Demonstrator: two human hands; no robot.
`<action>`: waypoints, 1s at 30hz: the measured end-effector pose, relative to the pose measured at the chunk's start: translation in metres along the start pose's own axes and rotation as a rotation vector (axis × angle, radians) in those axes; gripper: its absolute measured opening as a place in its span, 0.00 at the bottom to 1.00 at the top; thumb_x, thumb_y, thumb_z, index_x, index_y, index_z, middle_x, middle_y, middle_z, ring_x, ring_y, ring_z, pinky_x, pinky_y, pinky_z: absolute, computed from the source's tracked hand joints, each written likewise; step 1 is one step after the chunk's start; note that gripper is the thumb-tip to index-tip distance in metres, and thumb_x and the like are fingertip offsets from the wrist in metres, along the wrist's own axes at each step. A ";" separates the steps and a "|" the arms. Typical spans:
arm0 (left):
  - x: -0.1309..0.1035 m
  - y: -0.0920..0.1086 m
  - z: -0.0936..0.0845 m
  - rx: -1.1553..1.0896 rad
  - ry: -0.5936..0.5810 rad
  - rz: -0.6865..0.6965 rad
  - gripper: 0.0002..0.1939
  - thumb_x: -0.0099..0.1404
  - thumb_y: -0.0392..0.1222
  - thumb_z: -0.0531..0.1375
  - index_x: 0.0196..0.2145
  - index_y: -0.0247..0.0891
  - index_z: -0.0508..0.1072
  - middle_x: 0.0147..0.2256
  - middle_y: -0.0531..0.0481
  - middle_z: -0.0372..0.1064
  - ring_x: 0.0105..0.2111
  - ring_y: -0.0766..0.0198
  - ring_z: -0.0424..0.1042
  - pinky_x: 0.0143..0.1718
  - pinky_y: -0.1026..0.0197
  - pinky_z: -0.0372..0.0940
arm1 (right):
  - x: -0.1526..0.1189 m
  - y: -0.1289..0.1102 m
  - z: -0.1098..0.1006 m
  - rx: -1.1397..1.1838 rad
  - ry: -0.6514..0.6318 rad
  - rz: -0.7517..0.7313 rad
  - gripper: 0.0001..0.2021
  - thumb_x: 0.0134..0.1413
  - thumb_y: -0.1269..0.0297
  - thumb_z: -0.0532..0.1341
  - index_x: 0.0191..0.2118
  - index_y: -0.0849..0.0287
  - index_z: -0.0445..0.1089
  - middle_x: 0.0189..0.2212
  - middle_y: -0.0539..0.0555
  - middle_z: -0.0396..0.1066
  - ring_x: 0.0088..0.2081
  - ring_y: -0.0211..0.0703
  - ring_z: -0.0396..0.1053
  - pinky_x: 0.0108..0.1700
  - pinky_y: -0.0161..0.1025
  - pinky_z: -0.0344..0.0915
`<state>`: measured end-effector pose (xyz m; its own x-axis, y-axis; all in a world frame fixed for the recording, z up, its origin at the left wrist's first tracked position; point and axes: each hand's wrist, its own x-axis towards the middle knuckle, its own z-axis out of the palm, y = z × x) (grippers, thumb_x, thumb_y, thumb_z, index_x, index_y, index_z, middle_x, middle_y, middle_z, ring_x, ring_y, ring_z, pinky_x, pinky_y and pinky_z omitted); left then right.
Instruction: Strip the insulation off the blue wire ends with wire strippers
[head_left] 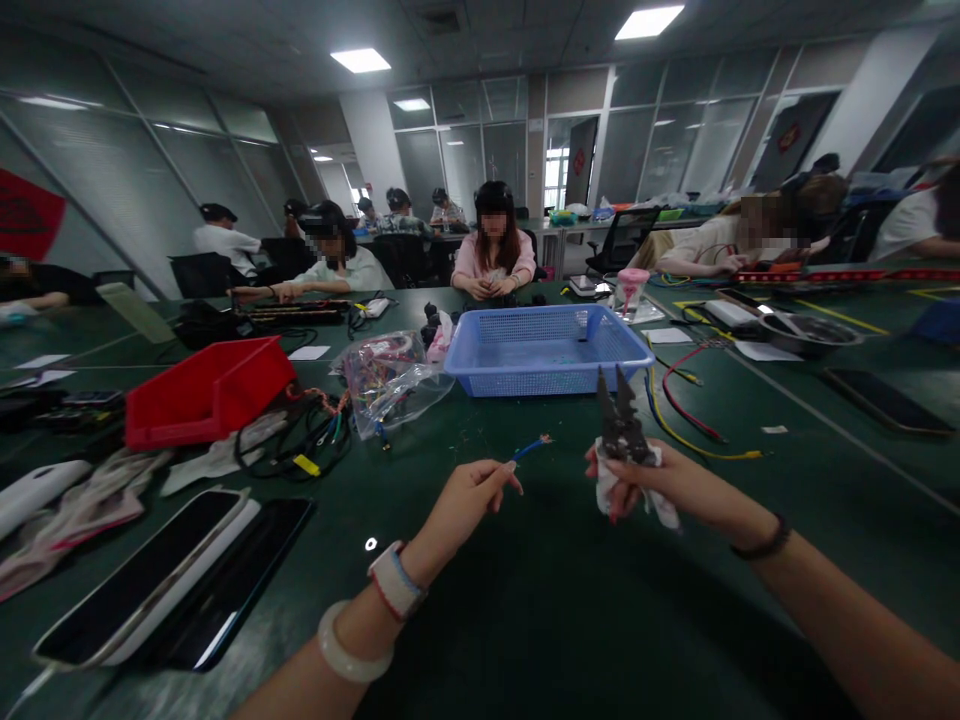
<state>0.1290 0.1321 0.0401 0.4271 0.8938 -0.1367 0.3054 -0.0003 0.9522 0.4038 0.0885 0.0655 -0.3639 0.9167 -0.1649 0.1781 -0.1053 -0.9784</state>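
Note:
Between the thumb and fingers of my left hand (480,492) is a short blue wire (531,447), its bare copper end pointing up and to the right. My right hand (660,475) is closed round a pair of dark wire strippers (622,420), jaws upward and slightly apart. White cloth or tissue (664,508) is wrapped about the tool's handles, mostly covering them. The wire's tip and the tool are apart, both held above the green table (525,610). Just beyond the tool stands a blue mesh basket (547,382).
A red bin (214,390), a clear bag of wires (390,385) and black cables (281,450) lie to the left. Phones (142,575) are at front left. Yellow and red wires (686,430) lie at right. A person (495,250) sits opposite.

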 end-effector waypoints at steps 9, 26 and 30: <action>-0.006 -0.001 0.009 0.060 -0.089 0.043 0.23 0.64 0.59 0.54 0.30 0.34 0.74 0.18 0.59 0.54 0.20 0.70 0.54 0.23 0.66 0.49 | 0.015 0.025 0.009 -0.948 0.561 -0.367 0.27 0.49 0.77 0.53 0.57 0.56 0.59 0.55 0.60 0.62 0.53 0.48 0.65 0.53 0.50 0.65; -0.012 0.002 0.016 0.057 -0.098 0.067 0.23 0.64 0.58 0.54 0.30 0.35 0.75 0.19 0.58 0.54 0.20 0.69 0.55 0.23 0.66 0.49 | 0.009 0.022 0.025 -1.216 0.574 -0.286 0.36 0.44 0.79 0.51 0.63 0.58 0.50 0.63 0.62 0.52 0.53 0.54 0.66 0.45 0.48 0.72; -0.012 0.000 0.016 0.064 -0.088 0.057 0.23 0.63 0.59 0.54 0.31 0.35 0.75 0.19 0.58 0.55 0.20 0.69 0.56 0.23 0.66 0.49 | 0.009 0.021 0.026 -1.326 0.582 -0.296 0.35 0.45 0.80 0.50 0.63 0.61 0.49 0.62 0.65 0.54 0.52 0.54 0.67 0.46 0.49 0.71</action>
<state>0.1377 0.1142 0.0369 0.5178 0.8486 -0.1090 0.3311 -0.0813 0.9401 0.3810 0.0842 0.0401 -0.1829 0.8975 0.4013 0.9677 0.2363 -0.0874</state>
